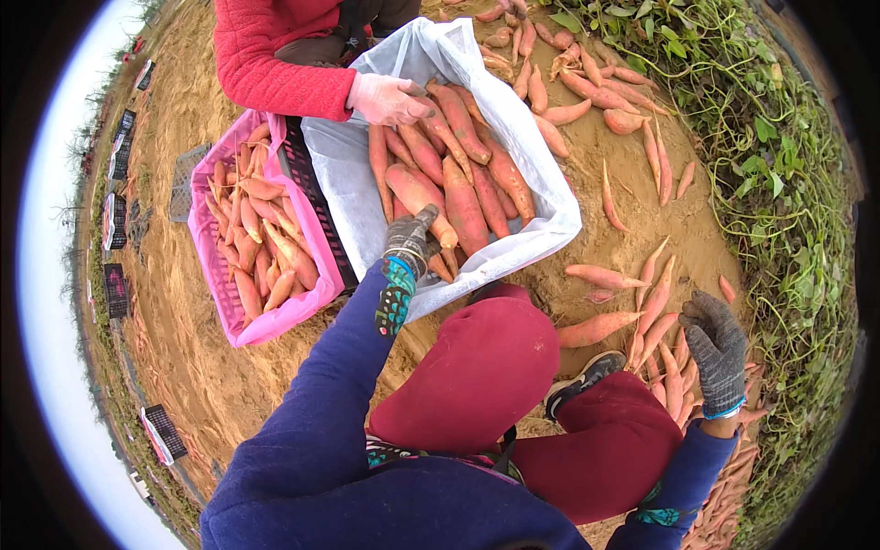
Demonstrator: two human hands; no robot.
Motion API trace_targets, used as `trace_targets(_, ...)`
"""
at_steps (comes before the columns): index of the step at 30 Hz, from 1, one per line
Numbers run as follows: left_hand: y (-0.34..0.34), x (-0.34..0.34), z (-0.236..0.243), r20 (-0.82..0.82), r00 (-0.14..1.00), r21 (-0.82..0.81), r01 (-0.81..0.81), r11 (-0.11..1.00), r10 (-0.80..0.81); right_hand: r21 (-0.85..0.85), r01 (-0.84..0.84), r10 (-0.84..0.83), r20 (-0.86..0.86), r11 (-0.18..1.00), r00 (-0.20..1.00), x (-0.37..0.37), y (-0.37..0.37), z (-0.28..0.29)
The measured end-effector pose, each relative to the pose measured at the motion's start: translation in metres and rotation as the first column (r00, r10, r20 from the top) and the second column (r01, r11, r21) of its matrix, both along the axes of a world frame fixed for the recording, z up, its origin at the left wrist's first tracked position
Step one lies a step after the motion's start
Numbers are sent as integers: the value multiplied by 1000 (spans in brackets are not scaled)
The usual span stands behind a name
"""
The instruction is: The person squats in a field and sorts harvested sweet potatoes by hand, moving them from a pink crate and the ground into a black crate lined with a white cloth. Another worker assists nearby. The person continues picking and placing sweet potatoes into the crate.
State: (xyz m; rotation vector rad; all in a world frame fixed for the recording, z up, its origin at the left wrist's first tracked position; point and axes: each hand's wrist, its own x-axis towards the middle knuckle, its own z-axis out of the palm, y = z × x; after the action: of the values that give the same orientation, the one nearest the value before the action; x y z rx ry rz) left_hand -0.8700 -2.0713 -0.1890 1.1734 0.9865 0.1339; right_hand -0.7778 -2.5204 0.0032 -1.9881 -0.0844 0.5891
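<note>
My left hand (412,240), in a grey glove, is closed on a thick sweet potato (412,188) in the white-lined crate (344,192), which holds several large red-skinned sweet potatoes. My right hand (713,348), also gloved in grey, is open with loosely bent fingers, beside loose slender sweet potatoes (674,385) on the soil near the vines. Nothing shows in it. A pink-lined crate (206,266) of smaller sweet potatoes stands at the left.
A co-worker in a red jacket (275,73) has a pale-gloved hand (385,101) in the white-lined crate. More sweet potatoes (596,92) lie on the soil (678,229) at upper right. Leafy vines (788,211) line the right. Dark crates (119,229) sit along the far left.
</note>
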Motion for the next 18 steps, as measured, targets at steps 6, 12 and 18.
trace_targets(6,20,23,-7,133,983,28,-131,991,126,19,19,-18,-10,1000,1000,9,11,-2)
trace_targets(12,110,43,-67,-586,804,731,470,495,102,117,-17,29,-102,993,994,8,12,-5)
trace_targets(18,141,67,-78,-752,656,527,655,542,-61,-11,-8,7,-75,1000,997,12,8,-13)
